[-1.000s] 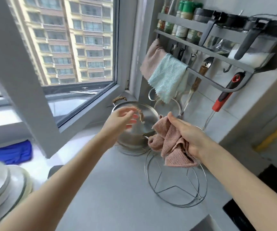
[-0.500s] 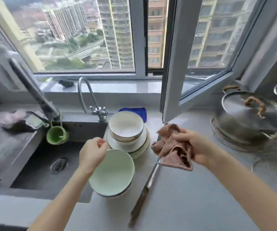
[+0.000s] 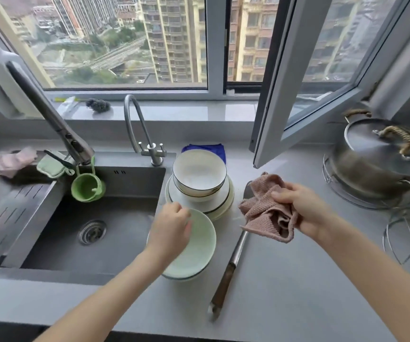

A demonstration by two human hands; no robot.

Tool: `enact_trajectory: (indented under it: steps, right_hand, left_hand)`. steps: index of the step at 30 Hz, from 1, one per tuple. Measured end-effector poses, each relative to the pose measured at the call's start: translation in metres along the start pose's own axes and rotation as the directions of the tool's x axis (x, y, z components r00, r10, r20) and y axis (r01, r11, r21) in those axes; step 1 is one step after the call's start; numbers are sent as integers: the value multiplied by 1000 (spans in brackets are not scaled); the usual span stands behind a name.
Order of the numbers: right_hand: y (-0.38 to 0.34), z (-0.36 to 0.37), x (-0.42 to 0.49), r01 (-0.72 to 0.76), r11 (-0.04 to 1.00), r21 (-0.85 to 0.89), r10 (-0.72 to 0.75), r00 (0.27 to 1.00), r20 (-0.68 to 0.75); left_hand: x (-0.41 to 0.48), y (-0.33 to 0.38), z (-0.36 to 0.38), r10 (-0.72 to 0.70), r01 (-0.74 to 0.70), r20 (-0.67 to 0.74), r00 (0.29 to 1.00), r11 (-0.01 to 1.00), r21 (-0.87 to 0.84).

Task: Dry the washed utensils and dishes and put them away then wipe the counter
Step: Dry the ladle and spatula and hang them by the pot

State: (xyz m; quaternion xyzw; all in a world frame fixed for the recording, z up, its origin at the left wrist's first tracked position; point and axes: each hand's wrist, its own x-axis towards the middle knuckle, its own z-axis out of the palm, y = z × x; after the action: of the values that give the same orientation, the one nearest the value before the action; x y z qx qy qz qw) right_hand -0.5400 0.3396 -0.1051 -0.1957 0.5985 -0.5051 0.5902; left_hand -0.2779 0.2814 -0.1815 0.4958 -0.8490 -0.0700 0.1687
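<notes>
My left hand's [image 3: 171,228] fingers [image 3: 183,213] curl over the far rim of one green bowl [image 3: 196,250], gripping it. The bowl rests on the counter [image 3: 285,280] just right of the sink [image 3: 125,233]. My right hand [image 3: 305,211] clenches one bunched pink cloth [image 3: 265,215] above the counter. Between bowl and cloth lies one long-handled utensil [image 3: 229,270]. Behind the green bowl, one white bowl [image 3: 199,174] tops a stack of plates [image 3: 221,208]; their number I cannot tell. Two taps serve the sink, a slanted tap [image 3: 51,114] and a curved tap [image 3: 153,153]. One lidded pot [image 3: 376,159] sits far right.
</notes>
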Motion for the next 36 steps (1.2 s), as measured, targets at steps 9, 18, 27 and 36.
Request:
enact_trajectory:
  steps: [9,18,27,36]
  right_hand:
    - [4,-65,-13,36,993,110,-7,968,-250]
    - [35,-106,-29,-60,979,196,108,963,-248]
    - [76,-56,-8,450,766,-459,-513,859,-13]
    - [93,-29,75,402,71,-913,-612,740,279]
  left_hand:
    - [-1,138,71,215,-259,368,905,963,75]
    - [8,109,114,-330,526,647,687,840,-130]
    - [7,122,46,-53,862,861,506,55,-504]
    - [-19,125,-3,-37,760,764,644,143,-634]
